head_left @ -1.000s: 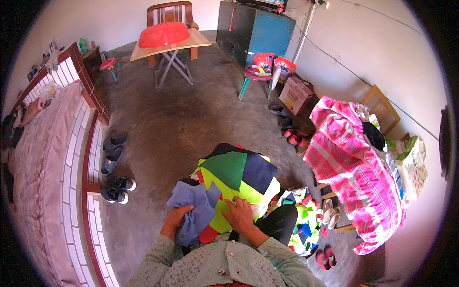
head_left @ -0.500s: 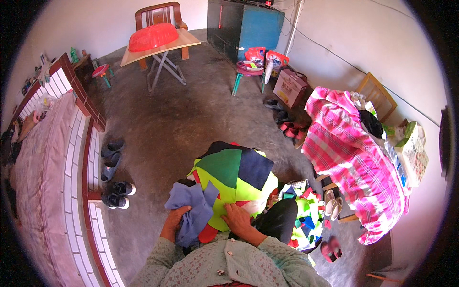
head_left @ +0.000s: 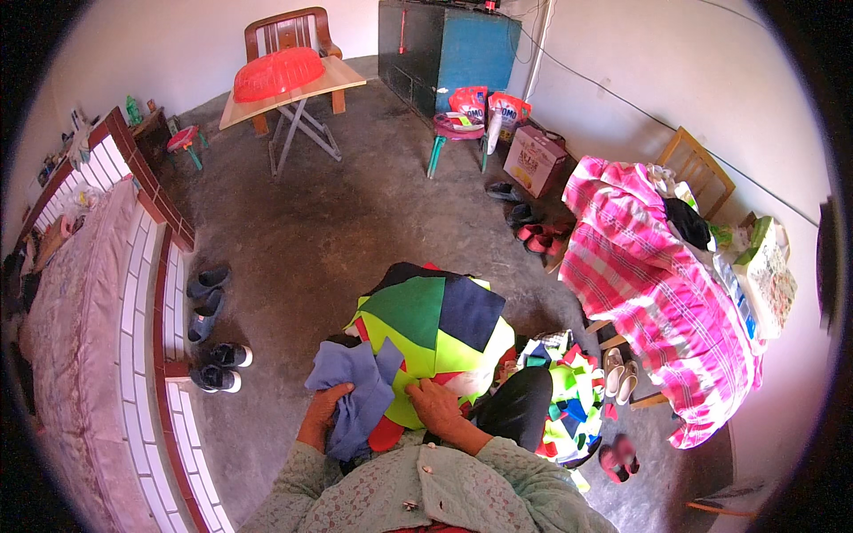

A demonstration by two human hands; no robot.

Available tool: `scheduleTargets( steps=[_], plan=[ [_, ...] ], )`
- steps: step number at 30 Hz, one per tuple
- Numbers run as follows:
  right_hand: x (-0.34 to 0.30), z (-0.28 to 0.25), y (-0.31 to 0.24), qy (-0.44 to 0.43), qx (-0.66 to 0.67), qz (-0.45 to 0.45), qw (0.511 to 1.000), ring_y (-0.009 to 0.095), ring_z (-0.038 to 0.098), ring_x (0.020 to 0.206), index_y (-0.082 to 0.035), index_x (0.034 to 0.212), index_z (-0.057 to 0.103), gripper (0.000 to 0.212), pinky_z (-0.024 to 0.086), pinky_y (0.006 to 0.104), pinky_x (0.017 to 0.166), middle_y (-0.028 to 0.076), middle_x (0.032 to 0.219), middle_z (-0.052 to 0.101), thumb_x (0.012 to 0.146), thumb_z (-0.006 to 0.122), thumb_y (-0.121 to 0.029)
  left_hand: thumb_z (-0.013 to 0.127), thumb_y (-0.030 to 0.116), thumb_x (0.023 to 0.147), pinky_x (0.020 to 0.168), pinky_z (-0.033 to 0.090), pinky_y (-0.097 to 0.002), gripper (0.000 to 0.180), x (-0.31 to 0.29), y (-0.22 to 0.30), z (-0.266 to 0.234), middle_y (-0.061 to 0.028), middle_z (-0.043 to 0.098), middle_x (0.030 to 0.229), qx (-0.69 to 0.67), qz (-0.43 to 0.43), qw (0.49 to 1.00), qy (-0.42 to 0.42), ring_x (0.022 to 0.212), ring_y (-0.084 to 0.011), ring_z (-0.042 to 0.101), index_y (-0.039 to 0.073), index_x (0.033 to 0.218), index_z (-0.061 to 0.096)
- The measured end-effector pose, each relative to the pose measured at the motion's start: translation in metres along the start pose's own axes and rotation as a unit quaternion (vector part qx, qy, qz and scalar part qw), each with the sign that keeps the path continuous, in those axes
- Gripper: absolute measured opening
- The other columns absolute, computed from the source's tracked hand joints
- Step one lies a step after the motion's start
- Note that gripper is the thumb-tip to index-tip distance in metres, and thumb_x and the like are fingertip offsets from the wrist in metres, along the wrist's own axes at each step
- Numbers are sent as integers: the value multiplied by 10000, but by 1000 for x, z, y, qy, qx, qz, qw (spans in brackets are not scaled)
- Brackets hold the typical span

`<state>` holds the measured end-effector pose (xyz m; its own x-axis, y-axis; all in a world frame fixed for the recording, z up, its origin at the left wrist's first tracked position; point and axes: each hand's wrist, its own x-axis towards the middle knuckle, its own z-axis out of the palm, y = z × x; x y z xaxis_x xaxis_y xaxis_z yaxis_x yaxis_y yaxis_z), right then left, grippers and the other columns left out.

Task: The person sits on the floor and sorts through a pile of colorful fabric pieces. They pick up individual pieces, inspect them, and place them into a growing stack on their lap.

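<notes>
Pink carton by blue cabinet, far from left hand

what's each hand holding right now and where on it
The left hand grips the blue-grey fabric piece by its lower end. The right hand rests flat on the pile of coloured fabric pieces, gripping nothing.

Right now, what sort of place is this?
Probably a lived-in room of a home, used for cloth work: a bed on the left, shoes on the bare floor, a folding table, and fabric pieces in the person's lap.
</notes>
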<state>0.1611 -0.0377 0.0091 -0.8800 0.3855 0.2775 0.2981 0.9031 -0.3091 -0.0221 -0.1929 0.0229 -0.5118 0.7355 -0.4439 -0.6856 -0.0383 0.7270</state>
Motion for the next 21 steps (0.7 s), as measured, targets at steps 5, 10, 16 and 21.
scheduleTargets(
  steps=[5, 10, 16, 21],
  plan=[
    [-1, -3, -1, -42, 22, 8, 999, 280, 576, 722, -120, 954, 512, 210, 446, 414, 549, 109, 787, 488, 746, 527, -99, 652, 69, 731, 910, 453, -387, 549, 5, -6, -6, -100, 561, 1163, -24, 13, 999, -35, 1055, -258, 549, 17, 1243, 461],
    [2, -10, -5, -49, 25, 5, 998, 278, 571, 730, -143, 1019, 518, 290, 445, 407, 553, 104, 786, 482, 735, 540, -89, 653, 75, 723, 903, 458, -384, 538, 1, -3, 0, -103, 575, 1139, -17, 12, 1000, -20, 1029, -256, 565, 13, 1227, 476],
    [2, -11, -4, -59, 23, -19, 998, 287, 567, 726, -162, 1067, 502, 341, 444, 410, 554, 110, 782, 479, 736, 546, -96, 659, 81, 707, 890, 466, -380, 529, -1, -2, -1, -107, 587, 1115, -27, -22, 999, -10, 1005, -256, 578, 11, 1205, 495],
    [1, -4, -3, -46, -10, -47, 998, 245, 567, 665, -181, 1025, 559, 284, 413, 382, 493, 86, 748, 471, 754, 520, -109, 665, 78, 704, 887, 469, -381, 545, -1, -2, 2, -107, 586, 1116, -21, -5, 1000, -4, 1004, -258, 578, 16, 1214, 485]
  ],
)
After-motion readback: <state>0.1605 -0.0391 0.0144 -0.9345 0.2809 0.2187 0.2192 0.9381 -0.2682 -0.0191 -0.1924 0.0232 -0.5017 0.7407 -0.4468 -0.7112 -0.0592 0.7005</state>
